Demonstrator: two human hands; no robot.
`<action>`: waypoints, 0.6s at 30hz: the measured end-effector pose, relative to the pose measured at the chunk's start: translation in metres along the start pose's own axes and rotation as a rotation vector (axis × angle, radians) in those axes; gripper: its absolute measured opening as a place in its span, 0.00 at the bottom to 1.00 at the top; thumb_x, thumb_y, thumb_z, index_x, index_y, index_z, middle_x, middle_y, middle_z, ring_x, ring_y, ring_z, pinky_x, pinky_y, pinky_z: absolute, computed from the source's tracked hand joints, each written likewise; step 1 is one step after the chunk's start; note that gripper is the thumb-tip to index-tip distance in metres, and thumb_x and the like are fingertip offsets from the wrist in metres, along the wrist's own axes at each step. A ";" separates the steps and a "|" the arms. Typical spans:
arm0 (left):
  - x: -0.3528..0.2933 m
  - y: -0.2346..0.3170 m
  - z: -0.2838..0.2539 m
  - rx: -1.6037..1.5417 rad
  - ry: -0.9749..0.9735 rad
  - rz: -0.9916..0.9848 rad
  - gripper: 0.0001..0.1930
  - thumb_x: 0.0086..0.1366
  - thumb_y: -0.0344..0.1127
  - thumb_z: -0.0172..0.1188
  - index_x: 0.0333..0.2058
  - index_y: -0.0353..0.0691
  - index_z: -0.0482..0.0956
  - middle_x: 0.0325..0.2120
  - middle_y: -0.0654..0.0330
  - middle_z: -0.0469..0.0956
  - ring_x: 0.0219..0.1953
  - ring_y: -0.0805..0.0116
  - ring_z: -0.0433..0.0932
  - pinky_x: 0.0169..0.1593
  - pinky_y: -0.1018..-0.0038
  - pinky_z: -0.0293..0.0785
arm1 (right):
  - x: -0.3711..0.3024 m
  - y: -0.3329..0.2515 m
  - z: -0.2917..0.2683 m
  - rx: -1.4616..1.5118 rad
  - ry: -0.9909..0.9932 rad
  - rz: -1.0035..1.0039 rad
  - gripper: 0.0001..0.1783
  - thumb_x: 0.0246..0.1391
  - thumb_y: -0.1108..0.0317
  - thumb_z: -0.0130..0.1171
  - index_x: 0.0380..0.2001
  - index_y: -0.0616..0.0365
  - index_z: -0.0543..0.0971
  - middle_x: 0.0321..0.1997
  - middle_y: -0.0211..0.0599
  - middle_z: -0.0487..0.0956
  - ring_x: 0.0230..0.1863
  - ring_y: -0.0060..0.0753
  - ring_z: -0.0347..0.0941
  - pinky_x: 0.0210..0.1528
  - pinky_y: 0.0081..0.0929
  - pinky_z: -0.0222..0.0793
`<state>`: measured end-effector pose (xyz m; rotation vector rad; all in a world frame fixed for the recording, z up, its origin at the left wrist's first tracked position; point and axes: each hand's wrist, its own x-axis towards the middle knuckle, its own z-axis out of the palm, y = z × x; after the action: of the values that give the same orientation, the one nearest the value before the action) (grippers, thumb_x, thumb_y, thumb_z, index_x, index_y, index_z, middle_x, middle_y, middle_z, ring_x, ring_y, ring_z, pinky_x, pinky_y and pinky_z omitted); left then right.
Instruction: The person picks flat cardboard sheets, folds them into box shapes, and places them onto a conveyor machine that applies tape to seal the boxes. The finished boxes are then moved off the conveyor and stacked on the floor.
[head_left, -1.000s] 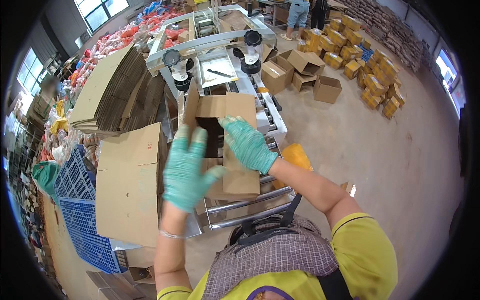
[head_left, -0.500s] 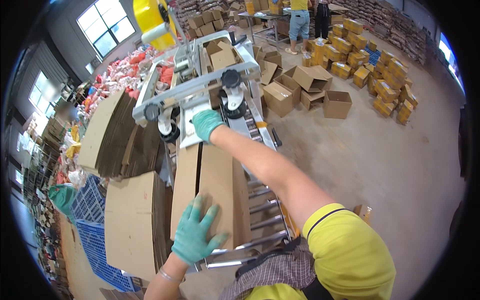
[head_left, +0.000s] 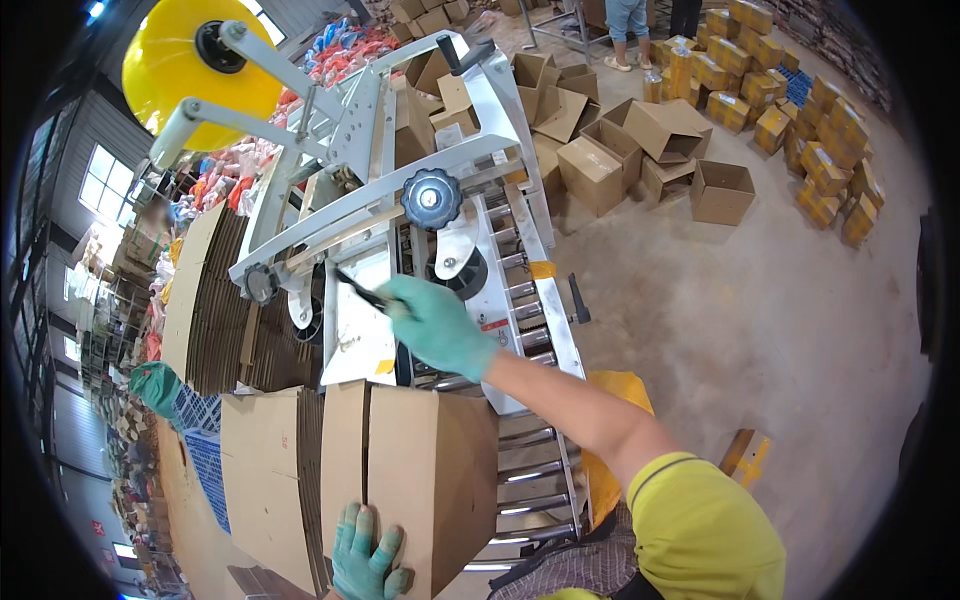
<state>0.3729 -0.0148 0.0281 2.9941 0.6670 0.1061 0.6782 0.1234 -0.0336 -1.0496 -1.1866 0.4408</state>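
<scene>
A brown cardboard carton (head_left: 405, 460) lies on the roller conveyor (head_left: 530, 470) in front of me, a dark gap running between its top flaps. My left hand (head_left: 365, 562), in a green glove, rests flat on its near end with fingers apart. Beyond the carton, my gloved right hand (head_left: 440, 330) is closed around a slim black tool (head_left: 360, 289), slightly blurred, whose kind I cannot make out. That hand is over the pale metal plate (head_left: 362, 335) of a carton sealing machine (head_left: 335, 235). A large yellow tape roll (head_left: 165, 75) is mounted on the machine's arms.
Flattened cardboard stacks (head_left: 260, 460) stand left of the carton, with blue plastic crates (head_left: 205, 465) beyond. Open empty cartons (head_left: 590, 170) lie right of the machine. Yellow-taped boxes (head_left: 830, 135) are piled farther right. A person's legs (head_left: 628, 30) show at the back.
The carton has come nearer to me, leaving its far end clear of the machine's wheels. My right hand has drawn back a little, showing more of the black tool. The view has shifted too.
</scene>
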 end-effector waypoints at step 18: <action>0.008 -0.016 0.007 0.038 -0.043 -0.106 0.16 0.59 0.39 0.54 0.47 0.50 0.73 0.52 0.36 0.68 0.51 0.31 0.70 0.49 0.43 0.70 | 0.087 0.245 -0.092 0.234 0.137 0.577 0.12 0.59 0.62 0.51 0.37 0.60 0.76 0.27 0.33 0.77 0.26 0.25 0.71 0.29 0.24 0.69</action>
<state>0.3740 0.0026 0.0204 2.9801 0.8299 0.0229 0.8486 0.2696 -0.1941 -1.1874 -0.6756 0.9174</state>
